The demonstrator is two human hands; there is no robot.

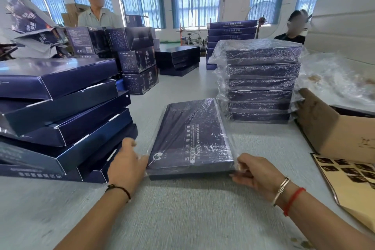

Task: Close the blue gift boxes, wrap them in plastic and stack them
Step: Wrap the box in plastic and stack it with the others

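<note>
Wrapping step is finishing: left hand and right hand are each pinching plastic at the near corners of the blue gift box, lying mid-counter. Next: lifting onto wrapped stack behind.

The left stack of blue boxes runs off the frame's left edge. The cardboard carton and sticker sheet are cut by the right edge. The left hand's fingertips hide behind the wrapped box, whose print is too blurred to read.
</note>
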